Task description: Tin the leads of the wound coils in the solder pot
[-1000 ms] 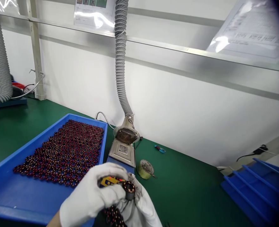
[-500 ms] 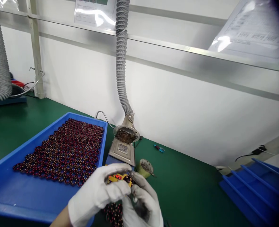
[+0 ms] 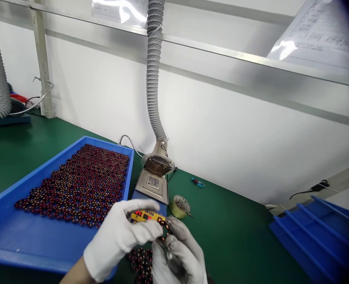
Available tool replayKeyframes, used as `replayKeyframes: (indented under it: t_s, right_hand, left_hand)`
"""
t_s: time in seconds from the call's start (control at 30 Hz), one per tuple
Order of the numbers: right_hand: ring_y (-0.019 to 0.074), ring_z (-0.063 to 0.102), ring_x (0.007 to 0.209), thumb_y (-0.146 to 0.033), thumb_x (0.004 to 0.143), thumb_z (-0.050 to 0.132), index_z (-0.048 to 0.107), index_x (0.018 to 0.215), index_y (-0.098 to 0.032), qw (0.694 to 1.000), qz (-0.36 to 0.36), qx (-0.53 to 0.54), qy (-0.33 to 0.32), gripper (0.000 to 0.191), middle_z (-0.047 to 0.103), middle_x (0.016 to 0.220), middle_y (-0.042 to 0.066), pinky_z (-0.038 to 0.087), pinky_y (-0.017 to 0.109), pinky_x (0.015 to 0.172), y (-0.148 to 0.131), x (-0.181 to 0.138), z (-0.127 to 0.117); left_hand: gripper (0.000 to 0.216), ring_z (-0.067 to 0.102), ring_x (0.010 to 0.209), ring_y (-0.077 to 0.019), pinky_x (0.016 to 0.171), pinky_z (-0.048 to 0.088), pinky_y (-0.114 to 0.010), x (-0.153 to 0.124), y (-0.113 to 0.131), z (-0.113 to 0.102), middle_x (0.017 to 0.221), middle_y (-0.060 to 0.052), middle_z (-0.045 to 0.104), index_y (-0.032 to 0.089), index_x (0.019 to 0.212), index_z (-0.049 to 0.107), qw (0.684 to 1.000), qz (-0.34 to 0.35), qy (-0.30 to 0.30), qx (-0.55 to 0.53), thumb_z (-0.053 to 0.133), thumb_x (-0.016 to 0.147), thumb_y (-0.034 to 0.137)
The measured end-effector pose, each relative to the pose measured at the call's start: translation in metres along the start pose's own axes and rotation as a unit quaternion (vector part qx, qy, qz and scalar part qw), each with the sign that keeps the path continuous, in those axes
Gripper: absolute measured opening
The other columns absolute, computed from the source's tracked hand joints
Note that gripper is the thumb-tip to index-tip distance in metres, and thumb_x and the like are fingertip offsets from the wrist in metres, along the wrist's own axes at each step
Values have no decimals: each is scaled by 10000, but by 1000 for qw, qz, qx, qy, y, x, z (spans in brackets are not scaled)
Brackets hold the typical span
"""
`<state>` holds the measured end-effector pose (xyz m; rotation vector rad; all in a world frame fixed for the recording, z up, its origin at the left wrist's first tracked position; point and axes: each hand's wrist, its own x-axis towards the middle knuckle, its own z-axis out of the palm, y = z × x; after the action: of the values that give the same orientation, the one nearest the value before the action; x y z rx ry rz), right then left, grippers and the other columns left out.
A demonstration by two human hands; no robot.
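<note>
A small dark ring with copper-coloured dots is held up in front of a yellow panel with red digits. My right hand, in a white glove with grey-stained fingertips, is closed on the ring's right side. From the left, my gloved left hand curves its thumb and fingers toward the ring, its thumb tip meeting the ring's left edge. Below the hands lies a pile of similar rings, partly covered by the right hand. Behind the panel sits a metal top plate with a speckled square in it.
At left, a blue tray holds rows of dark rings. A fume hood on a grey hose hangs over the metal plate. Nearby are a round tin and small blue-handled cutters. Blue trays stand at right.
The ring and more of the yellow panel now show between my hands. My left hand has shifted slightly, its fingers a little wider apart. The camera view has moved slightly.
</note>
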<state>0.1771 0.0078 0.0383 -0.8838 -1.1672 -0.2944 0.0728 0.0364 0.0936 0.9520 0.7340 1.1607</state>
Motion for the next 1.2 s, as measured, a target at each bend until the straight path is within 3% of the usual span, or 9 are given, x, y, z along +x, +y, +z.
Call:
replayKeyframes:
  t_s: [0.13, 0.23, 0.3, 0.37, 0.47, 0.67, 0.87, 1.0, 1.2]
  right_hand:
    - [225, 581, 974, -37, 677, 627, 582, 821, -256, 1000, 7, -2, -29, 266, 585, 1033, 35, 516, 373, 775, 1, -3, 0]
    - [230, 576, 985, -20, 661, 635, 593, 870, -279, 999, 25, 11, -35, 335, 592, 1001, 28, 519, 386, 779, -1, -3, 1]
    - [233, 567, 1012, -15, 661, 636, 596, 919, -292, 999, 31, 23, -29, 381, 599, 1006, 23, 527, 383, 779, -2, -3, 0]
    - [241, 567, 1023, -12, 664, 634, 593, 939, -306, 998, 30, 23, -42, 405, 610, 1019, 19, 527, 398, 787, -2, -4, -2]
    - [250, 592, 981, -16, 676, 639, 584, 908, -314, 996, 38, 13, -79, 382, 632, 992, 20, 521, 420, 788, -1, -6, -5]
    - [222, 598, 921, -8, 649, 642, 560, 794, -266, 999, 28, 26, -22, 307, 613, 944, 24, 528, 388, 767, -5, -3, 3]
    - [231, 598, 919, -41, 683, 638, 563, 838, -277, 998, 50, 35, -27, 292, 617, 966, 26, 510, 431, 787, -6, 0, 2]
    - [209, 587, 958, -1, 672, 614, 573, 860, -280, 998, 35, 41, -45, 338, 607, 996, 6, 494, 391, 825, -6, -2, 0]
    - [206, 568, 969, -8, 672, 619, 580, 860, -275, 996, 45, 51, -59, 329, 599, 996, 10, 492, 379, 819, -7, -4, 2]
  left_hand:
    - [70, 587, 585, -136, 592, 488, -238, -2, -1, 7, 626, -35, 670, 138, 591, 679, 996, 63, 65, -19, 703, 526, 124]
    - [91, 626, 673, -179, 651, 511, -275, -2, 2, 3, 668, -41, 690, 160, 629, 683, 984, 123, 120, -47, 710, 542, 158]
    - [173, 638, 774, -209, 719, 514, -306, -2, 4, 0, 781, -62, 707, 163, 753, 702, 989, 118, 85, -14, 704, 581, 185]
    - [223, 632, 856, -229, 780, 503, -327, -1, 5, 0, 892, -79, 703, 161, 828, 708, 995, 85, -6, 55, 689, 607, 180]
    - [85, 621, 876, -218, 834, 477, -312, 1, 4, 4, 811, -62, 696, 159, 667, 703, 987, 90, -76, 107, 619, 657, 151]
    - [68, 561, 613, -129, 583, 468, -223, -2, 7, -6, 688, -27, 644, 159, 641, 654, 983, 165, 59, 54, 591, 665, 153]
    - [309, 492, 553, -81, 504, 401, -176, -8, 9, -7, 655, 18, 603, 182, 975, 649, 996, 22, -13, 84, 637, 669, 139]
    - [254, 586, 696, -149, 656, 469, -242, -7, 10, 6, 727, -19, 644, 146, 869, 659, 998, 8, -2, 60, 665, 618, 184]
    - [191, 625, 698, -151, 623, 486, -214, -6, 12, 6, 751, -19, 703, 151, 797, 674, 997, 1, 18, 72, 694, 611, 190]
